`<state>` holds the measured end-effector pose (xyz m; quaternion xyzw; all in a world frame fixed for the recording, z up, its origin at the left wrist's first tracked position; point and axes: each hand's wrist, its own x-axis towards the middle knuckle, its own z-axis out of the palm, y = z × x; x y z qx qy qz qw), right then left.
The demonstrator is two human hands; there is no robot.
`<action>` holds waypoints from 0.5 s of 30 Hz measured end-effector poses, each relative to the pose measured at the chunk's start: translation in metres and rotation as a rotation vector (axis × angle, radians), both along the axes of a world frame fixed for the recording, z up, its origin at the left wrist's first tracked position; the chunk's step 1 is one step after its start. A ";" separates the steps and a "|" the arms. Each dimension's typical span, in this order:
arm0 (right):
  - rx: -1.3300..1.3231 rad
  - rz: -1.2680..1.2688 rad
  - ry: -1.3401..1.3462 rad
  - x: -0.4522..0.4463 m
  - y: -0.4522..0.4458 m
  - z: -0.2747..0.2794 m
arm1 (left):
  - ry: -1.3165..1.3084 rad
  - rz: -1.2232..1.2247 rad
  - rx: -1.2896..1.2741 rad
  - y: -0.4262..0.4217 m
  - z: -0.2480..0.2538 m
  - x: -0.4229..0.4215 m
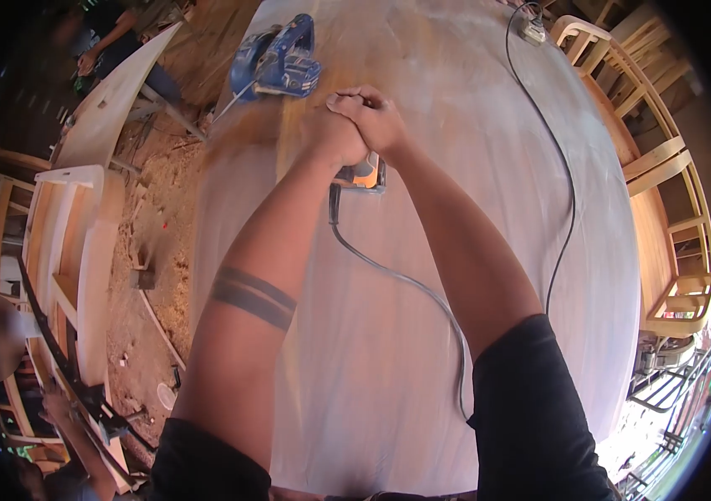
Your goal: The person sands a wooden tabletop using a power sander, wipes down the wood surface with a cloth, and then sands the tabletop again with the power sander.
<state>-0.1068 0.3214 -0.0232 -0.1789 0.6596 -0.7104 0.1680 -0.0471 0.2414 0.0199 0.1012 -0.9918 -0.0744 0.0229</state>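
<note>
Left hand and right hand cover an orange tool (mostly hidden).

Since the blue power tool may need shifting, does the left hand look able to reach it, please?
Probably yes: the blue power tool lies just beyond the left hand with nothing visible between, though that hand must first leave the right hand and the orange tool.

Broad, pale-streaked desk with tools and cords on it.
A blue power tool sits near the far left edge; an orange-and-black tool, partly hidden, stands nearer, its grey cord curving toward the near side. A dark cable runs down the right from a pale connector.
</note>
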 end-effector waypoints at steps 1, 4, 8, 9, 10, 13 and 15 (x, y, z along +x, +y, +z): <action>0.011 0.001 -0.011 -0.010 0.000 0.001 | 0.015 -0.017 -0.010 -0.001 0.000 -0.010; -0.019 0.011 -0.050 -0.028 0.001 0.002 | 0.042 -0.052 -0.041 -0.001 -0.003 -0.030; -0.051 0.001 -0.059 -0.026 0.015 0.004 | 0.063 -0.072 -0.042 0.011 -0.008 -0.034; -0.058 -0.002 -0.057 -0.019 0.020 0.005 | 0.074 -0.073 -0.031 0.015 -0.008 -0.029; -0.067 -0.007 -0.056 -0.012 0.025 0.006 | 0.070 -0.066 -0.008 0.020 -0.008 -0.022; -0.032 -0.047 -0.020 0.011 0.040 0.000 | 0.063 -0.065 0.013 0.036 -0.006 0.004; -0.098 -0.032 -0.052 0.036 0.050 -0.002 | 0.061 -0.079 -0.024 0.049 -0.006 0.028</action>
